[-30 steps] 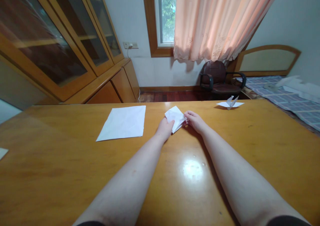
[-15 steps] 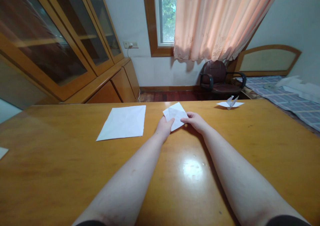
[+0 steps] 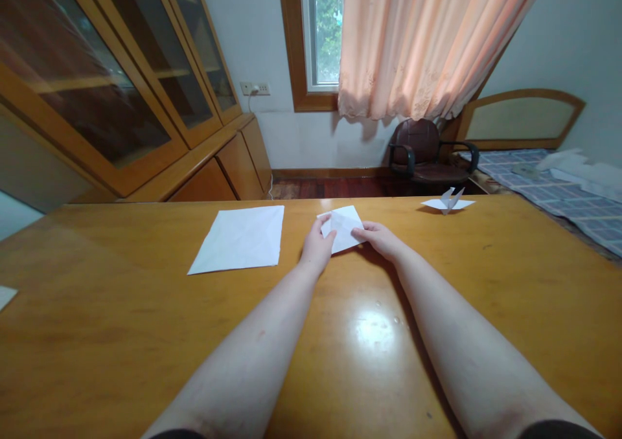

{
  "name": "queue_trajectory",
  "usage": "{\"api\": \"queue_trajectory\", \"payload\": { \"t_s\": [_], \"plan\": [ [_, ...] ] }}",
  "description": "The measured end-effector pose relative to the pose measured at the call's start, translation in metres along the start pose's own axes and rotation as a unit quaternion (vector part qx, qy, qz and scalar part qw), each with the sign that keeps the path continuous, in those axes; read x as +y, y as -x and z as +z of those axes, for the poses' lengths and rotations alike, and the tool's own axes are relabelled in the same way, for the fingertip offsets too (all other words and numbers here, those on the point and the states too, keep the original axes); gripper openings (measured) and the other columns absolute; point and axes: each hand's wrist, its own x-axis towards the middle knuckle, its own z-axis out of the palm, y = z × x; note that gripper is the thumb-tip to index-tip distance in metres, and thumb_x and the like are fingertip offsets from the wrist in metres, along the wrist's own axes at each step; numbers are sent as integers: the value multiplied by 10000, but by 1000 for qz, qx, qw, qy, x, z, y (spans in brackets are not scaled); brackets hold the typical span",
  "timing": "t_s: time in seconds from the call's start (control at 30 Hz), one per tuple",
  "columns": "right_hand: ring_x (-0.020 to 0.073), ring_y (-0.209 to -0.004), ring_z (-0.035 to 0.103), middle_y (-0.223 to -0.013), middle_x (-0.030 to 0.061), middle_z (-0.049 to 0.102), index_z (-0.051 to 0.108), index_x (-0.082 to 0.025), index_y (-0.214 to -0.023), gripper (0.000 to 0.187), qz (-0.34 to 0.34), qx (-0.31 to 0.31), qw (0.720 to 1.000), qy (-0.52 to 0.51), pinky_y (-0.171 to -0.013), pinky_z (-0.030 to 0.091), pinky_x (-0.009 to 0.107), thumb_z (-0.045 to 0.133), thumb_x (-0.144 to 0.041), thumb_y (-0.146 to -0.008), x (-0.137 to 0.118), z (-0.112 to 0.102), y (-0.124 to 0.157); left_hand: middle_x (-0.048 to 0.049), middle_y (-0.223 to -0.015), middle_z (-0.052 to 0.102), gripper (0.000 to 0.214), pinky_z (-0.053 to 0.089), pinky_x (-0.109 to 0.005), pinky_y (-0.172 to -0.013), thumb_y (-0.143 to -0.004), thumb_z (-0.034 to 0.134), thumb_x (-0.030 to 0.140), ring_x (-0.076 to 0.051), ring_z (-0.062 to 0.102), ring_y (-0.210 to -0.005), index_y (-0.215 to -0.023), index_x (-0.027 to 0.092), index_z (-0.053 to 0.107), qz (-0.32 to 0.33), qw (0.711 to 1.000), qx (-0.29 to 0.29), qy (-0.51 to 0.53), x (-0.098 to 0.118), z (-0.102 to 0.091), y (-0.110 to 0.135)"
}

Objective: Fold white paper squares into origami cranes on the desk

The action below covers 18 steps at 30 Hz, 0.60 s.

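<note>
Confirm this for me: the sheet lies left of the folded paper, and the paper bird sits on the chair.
Not quite: the paper bird sits on the table, not the chair, as the head view shows. The sheet does lie left of the folded paper.

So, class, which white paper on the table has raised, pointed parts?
The winged paper on the right; the large sheet on the left lies flat, and the small folded paper is held between left hand and right hand.
</note>
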Motion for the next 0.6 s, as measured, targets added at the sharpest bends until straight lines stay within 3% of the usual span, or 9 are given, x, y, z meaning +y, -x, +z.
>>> {"api": "queue_trajectory", "payload": {
  "t_s": [0.07, 0.1, 0.3, 0.6],
  "plan": [
    [158, -646, 562, -742, 52, 679, 700, -147, -822, 345, 0, 0, 1000, 0, -612, 395, 266, 698, -461, -678, 1, -1, -1, -98, -1093, 662, 275, 452, -375, -935, -774, 620, 235, -225, 605, -1033, -1042, 175, 639, 2, 999, -10, -53, 5, -1, 2],
    [157, -650, 564, -744, 49, 680, 701, -147, -821, 339, 1, -2, 1000, -1, -620, 396, 266, 701, -453, -676, 2, -2, -1, -102, -1087, 661, 278, 442, -385, -943, -765, 637, 256, -232, 600, -1032, -1029, 171, 646, 5, 997, -15, -70, 8, -1, 4],
    [134, -605, 536, -699, 33, 668, 708, -146, -756, 294, 0, -13, 1000, 6, -600, 377, 256, 711, -422, -655, 0, -3, 0, -101, -1213, 593, 633, 376, -405, -999, -580, 790, 208, -268, 540, -1115, -1181, 214, 589, 12, 996, -26, -89, 17, 0, 10],
    [174, -688, 609, -782, 65, 709, 711, -140, -810, 364, 30, 11, 998, -56, -679, 437, 283, 744, -450, -623, -4, 3, 4, -99, -1183, 626, 439, 399, -395, -984, -744, 669, 275, -246, 571, -1089, -1170, 204, 593, 46, 994, -52, -88, 10, 0, 7]
  ]
}}
